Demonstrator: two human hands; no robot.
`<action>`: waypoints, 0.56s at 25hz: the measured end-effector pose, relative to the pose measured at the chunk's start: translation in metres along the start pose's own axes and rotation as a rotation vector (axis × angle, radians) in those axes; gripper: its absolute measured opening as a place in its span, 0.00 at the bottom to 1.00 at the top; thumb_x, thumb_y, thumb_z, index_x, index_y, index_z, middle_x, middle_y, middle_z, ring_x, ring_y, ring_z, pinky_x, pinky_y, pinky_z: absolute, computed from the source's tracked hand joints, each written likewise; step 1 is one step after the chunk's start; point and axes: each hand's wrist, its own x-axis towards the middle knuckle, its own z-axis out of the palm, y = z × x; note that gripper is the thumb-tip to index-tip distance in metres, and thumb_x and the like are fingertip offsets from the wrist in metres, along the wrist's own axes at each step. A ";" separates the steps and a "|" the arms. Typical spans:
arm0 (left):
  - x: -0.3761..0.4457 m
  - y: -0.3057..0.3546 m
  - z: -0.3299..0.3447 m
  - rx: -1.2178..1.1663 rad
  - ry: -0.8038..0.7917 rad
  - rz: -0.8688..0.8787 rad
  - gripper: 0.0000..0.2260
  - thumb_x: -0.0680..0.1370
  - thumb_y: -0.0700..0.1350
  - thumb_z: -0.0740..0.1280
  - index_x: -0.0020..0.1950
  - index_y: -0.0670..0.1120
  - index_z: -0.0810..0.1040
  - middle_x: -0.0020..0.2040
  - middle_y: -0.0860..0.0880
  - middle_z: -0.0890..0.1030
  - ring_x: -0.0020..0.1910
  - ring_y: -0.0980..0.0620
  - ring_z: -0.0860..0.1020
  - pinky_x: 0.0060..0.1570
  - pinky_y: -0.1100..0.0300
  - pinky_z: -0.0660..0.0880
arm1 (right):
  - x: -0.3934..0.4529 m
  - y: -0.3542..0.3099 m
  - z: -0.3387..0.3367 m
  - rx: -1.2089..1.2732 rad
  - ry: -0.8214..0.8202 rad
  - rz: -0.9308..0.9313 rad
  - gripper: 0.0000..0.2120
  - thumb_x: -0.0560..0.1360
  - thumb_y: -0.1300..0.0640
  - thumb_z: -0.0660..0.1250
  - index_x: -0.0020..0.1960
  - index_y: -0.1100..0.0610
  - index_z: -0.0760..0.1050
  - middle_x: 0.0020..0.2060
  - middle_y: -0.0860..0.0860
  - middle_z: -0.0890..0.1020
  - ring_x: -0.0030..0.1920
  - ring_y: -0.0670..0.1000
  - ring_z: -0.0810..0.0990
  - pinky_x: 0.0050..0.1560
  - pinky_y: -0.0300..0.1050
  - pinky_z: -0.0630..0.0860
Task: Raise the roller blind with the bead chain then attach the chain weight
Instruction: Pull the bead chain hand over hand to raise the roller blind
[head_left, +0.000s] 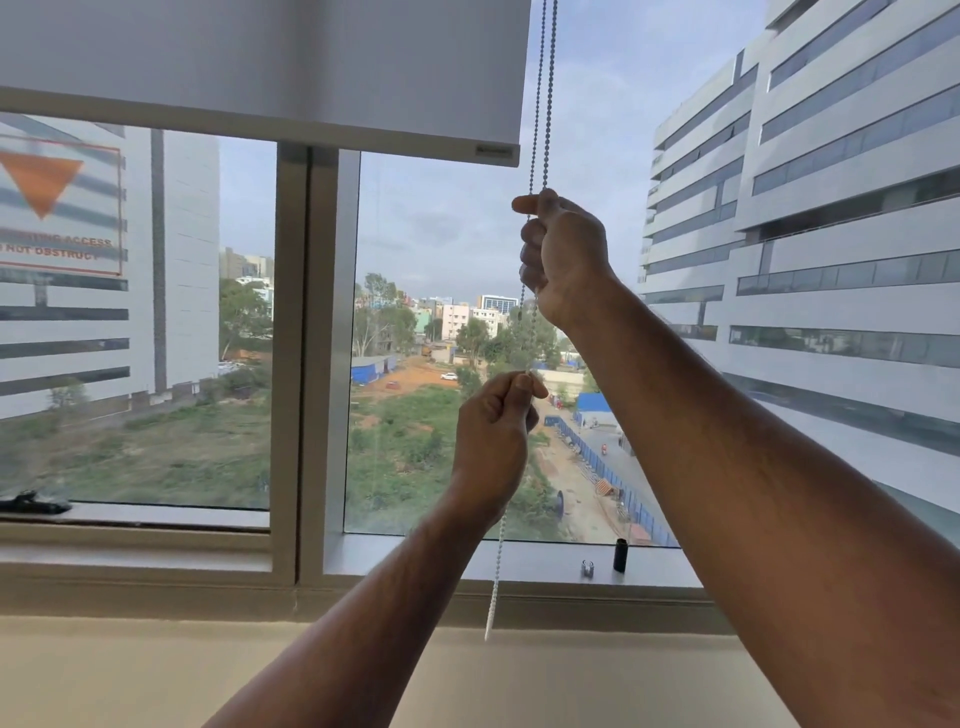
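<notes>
A white roller blind (311, 67) covers the top of the window; its bottom bar (363, 137) hangs high up. The bead chain (540, 104) drops in two strands just right of the blind. My right hand (566, 254) is fisted around the chain below the bar. Lower down, my left hand (493, 436) pinches the chain between thumb and fingers. The chain's lower loop (496, 577) dangles under that hand to about sill height. A small black cylinder (619, 555) and a small silver piece (587, 568) stand on the sill; which is the chain weight I cannot tell.
The window frame's vertical mullion (311, 364) stands left of my hands. The grey sill (415, 558) runs along the bottom of the glass. A black latch (31, 503) lies on the left sill. An orange-triangle sticker (57, 208) is on the left pane.
</notes>
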 end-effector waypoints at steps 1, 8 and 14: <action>-0.002 -0.001 0.000 0.010 -0.004 0.000 0.14 0.86 0.44 0.60 0.42 0.48 0.80 0.27 0.55 0.67 0.23 0.60 0.62 0.27 0.61 0.61 | -0.002 0.001 0.000 0.001 0.012 -0.010 0.14 0.86 0.57 0.55 0.49 0.59 0.77 0.21 0.45 0.63 0.21 0.46 0.55 0.24 0.39 0.51; -0.014 -0.014 -0.006 -0.114 -0.104 -0.170 0.14 0.87 0.42 0.57 0.46 0.44 0.78 0.28 0.51 0.66 0.24 0.55 0.59 0.25 0.62 0.56 | -0.021 0.020 -0.011 -0.066 0.066 -0.086 0.15 0.85 0.60 0.55 0.42 0.57 0.75 0.19 0.43 0.63 0.20 0.45 0.57 0.24 0.38 0.53; 0.001 -0.013 -0.015 -0.176 -0.081 -0.238 0.17 0.84 0.36 0.51 0.54 0.42 0.81 0.40 0.42 0.84 0.38 0.47 0.82 0.37 0.55 0.77 | -0.048 0.044 -0.026 -0.162 0.102 -0.145 0.16 0.85 0.58 0.57 0.42 0.55 0.77 0.22 0.43 0.65 0.21 0.45 0.59 0.26 0.40 0.56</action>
